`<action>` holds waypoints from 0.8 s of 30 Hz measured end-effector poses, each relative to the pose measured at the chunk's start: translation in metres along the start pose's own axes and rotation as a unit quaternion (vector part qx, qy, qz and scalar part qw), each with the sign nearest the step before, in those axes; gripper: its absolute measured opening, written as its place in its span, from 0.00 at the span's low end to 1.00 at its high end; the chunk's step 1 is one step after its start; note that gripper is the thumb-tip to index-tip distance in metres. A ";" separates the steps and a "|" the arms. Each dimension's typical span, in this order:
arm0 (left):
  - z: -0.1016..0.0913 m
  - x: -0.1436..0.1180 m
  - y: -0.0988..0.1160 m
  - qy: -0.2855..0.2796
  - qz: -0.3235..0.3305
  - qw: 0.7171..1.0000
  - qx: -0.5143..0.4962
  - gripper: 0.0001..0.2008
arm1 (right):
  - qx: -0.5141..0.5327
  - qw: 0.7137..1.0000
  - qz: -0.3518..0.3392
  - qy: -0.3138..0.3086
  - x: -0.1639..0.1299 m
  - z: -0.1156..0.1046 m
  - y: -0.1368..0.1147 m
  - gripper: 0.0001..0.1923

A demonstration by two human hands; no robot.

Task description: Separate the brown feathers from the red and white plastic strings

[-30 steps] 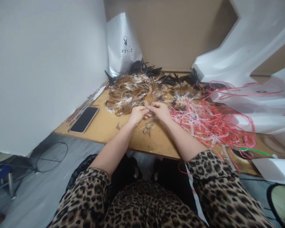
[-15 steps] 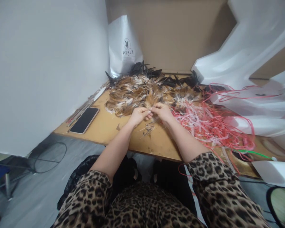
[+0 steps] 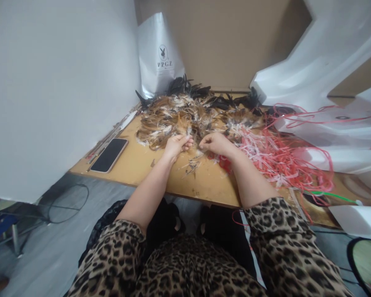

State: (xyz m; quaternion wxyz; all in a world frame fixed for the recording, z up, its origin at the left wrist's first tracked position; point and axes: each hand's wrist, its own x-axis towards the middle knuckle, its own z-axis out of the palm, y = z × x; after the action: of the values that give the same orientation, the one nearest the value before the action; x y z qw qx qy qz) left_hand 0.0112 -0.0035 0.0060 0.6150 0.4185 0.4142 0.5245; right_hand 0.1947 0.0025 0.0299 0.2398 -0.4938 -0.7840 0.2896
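Observation:
My left hand is closed in a pinch on a brown feather, whose tip points up toward the pile. To its right, a short gap away, my right hand hovers with thumb and fingers pressed together; whatever they hold, if anything, is too small to name. Just beyond both hands lies a heap of brown and white feathers, with black feathers along its back. Stripped bits of feather quill are scattered on the tabletop below the hands.
Red and pink plastic strips lie tangled on the right. A phone rests at the left of the wooden table. Behind stands a white bag; white sheeting hangs at right. A green strip lies near the edge.
My hands, together before, are now apart. The right hand has moved right, toward the red strips, and the left has shifted slightly left with the feather.

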 end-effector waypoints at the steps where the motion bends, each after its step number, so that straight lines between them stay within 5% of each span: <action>1: 0.000 0.000 0.000 0.002 -0.001 1.000 -0.002 0.10 | -0.040 0.999 0.004 -0.019 -0.001 0.001 0.000 0.08; 7: -0.002 0.001 -0.002 -0.004 0.002 1.000 0.000 0.10 | -0.227 0.972 0.022 -0.052 -0.003 0.011 -0.013 0.10; 12: -0.001 0.001 -0.002 0.010 0.009 1.000 0.000 0.10 | -0.258 0.964 0.030 -0.060 -0.003 0.013 -0.014 0.09; 19: -0.002 0.003 -0.001 0.041 0.024 0.999 -0.025 0.09 | 0.019 0.999 0.046 0.017 -0.002 0.006 -0.007 0.08; 24: 0.001 -0.001 -0.001 0.024 -0.012 0.999 -0.028 0.08 | 0.244 0.964 0.083 0.055 -0.002 0.005 -0.013 0.12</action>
State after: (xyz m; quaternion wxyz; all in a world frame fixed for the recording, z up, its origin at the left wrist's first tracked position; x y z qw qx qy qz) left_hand 0.0127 -0.0043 0.0059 0.6226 0.3834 0.4187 0.5386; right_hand 0.1841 -0.0051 0.0350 0.3713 -0.4989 -0.6310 0.4636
